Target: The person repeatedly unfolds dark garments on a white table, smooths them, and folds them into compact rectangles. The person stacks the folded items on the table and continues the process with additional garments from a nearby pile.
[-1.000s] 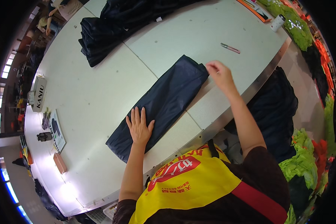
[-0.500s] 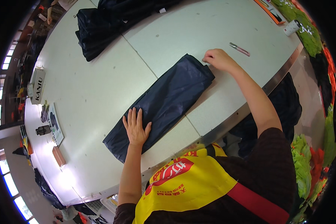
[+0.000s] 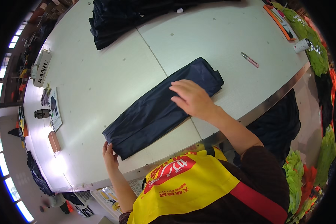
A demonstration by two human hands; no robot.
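Note:
A folded dark navy garment of thin, slightly shiny cloth lies slantwise on the pale table, a long flat strip running from near left to far right. At its near left end my left hand has its fingers curled at the edge and closed on the cloth, the fingertips partly hidden. Over the right half of the strip is my right hand, fingers stretched out and thumb apart, with nothing in it. Whether its palm touches the cloth I cannot tell.
A pile of dark garments lies at the far side. Thread snips rest to the right, near an orange box and a white cylinder. On the left stand a white box, a dark jar and a brown block.
My right hand has left the garment's far right end and moved left over its middle. My left hand has slid from the cloth's top to its near left end.

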